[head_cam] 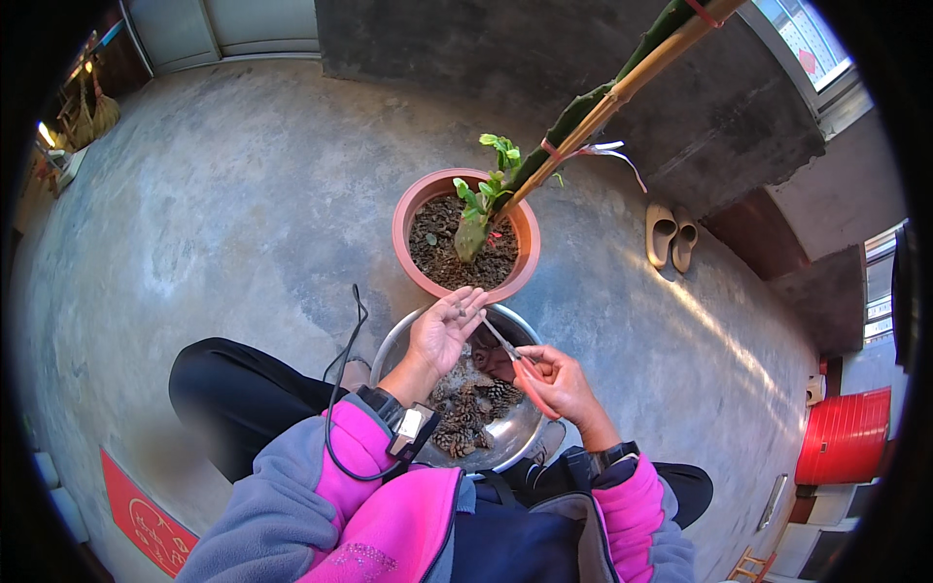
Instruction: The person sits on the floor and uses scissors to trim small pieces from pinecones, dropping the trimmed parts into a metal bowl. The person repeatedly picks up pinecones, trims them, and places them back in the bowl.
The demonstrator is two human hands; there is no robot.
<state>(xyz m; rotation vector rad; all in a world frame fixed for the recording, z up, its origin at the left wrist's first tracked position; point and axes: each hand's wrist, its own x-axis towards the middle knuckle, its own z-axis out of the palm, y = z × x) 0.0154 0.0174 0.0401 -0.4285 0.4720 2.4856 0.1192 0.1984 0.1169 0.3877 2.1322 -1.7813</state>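
My left hand (442,331) is turned palm up over a steel basin (521,437). A small dark piece (461,312), too small to name, rests at its fingers. My right hand (560,382) grips a red-handled tool (536,386) with a long narrow metal nose, either pliers or scissors. Its tip reaches the fingers of my left hand; whether it touches the piece is unclear. Several brown pine cones (466,419) lie in the basin below, with pale loose bits among them. My forearms hide parts of the basin's rim.
Just beyond the basin stands a terracotta-coloured pot (404,237) with a cactus (472,240) tied to a bamboo stake (568,149). Tan clogs (661,235) sit by the wall. A red bucket (842,437) is at right. A black cable (337,437) loops from my left wrist.
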